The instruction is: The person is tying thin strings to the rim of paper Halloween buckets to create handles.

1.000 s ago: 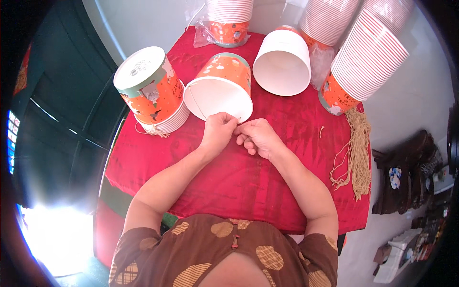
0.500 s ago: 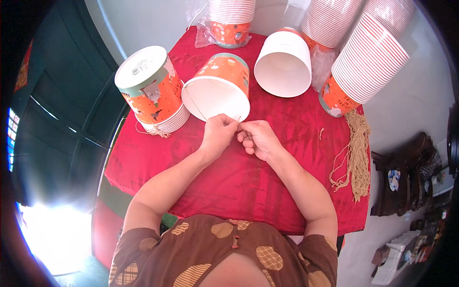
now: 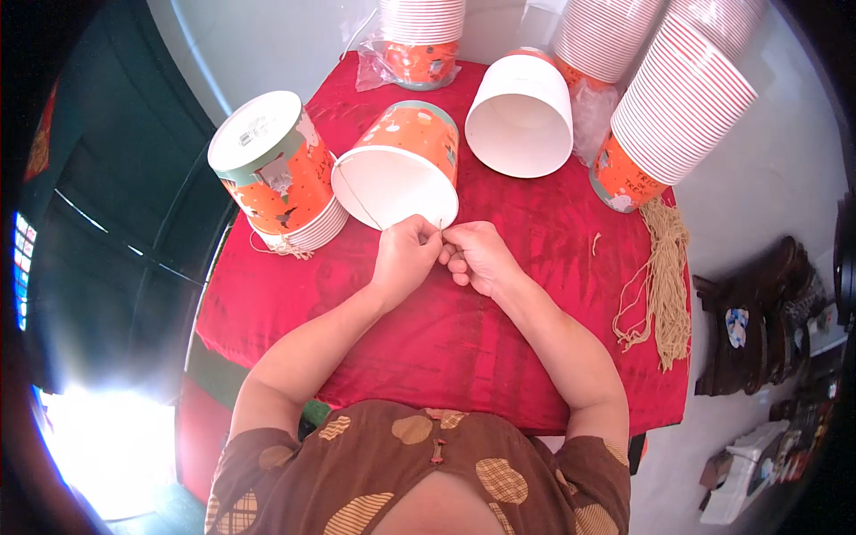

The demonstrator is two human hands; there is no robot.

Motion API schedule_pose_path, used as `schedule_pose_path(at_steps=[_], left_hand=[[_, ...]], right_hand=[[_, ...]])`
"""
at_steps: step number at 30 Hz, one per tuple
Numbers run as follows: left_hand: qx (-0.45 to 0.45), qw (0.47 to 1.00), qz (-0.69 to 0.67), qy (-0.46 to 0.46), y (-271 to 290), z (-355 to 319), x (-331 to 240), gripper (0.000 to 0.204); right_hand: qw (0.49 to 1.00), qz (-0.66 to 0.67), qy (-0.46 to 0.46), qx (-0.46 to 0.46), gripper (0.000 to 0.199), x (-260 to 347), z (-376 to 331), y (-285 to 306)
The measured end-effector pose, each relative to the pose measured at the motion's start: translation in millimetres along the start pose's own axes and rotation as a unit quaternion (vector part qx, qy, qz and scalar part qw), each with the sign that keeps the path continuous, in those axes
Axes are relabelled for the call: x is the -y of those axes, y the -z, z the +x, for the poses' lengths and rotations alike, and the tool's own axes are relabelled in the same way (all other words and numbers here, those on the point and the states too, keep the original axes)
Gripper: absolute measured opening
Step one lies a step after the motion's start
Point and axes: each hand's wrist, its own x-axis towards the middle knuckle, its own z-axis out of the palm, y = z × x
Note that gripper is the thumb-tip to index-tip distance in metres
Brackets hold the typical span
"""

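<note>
An orange paper bucket [image 3: 419,130] with a green base lies on its side, its white mouth facing me. A thin beige string [image 3: 357,196] runs from the left of its rim across the opening to my fingers. My left hand [image 3: 406,263] pinches the string at the lower rim. Right beside it, my right hand [image 3: 480,257] is closed in a pinch on the string's end, fingertips almost touching the left ones. Just what sits between the fingertips is partly hidden. On the left stands an upside-down stack of similar buckets [image 3: 281,183], with string ends at its bottom rim.
A white-mouthed bucket [image 3: 519,129] lies behind to the right. Tall nested bucket stacks [image 3: 682,107] stand along the back and right, some in clear plastic. A bundle of beige strings [image 3: 664,276] hangs over the right edge of the red-covered table [image 3: 499,374]. A short string scrap [image 3: 596,242] lies nearby.
The view has shifted slightly. Both hands stay pinched together at the bucket's lower rim, with only slight finger movement; the buckets keep their places.
</note>
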Motion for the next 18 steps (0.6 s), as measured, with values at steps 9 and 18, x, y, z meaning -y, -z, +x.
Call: schedule_pose_path(at_steps=[9, 18], left_hand=[[0.021, 1.0, -0.022, 0.006, 3.5, -0.5, -3.8, 0.012], [0.028, 0.999, -0.039, 0.014, 4.8, -0.3, -4.7, 0.012]], right_hand=[[0.999, -0.022, -0.013, -0.02, 0.013, 3.6, -0.6, -2.3], [0.999, -0.019, -0.011, -0.03, 0.012, 2.5, -0.2, -3.8]])
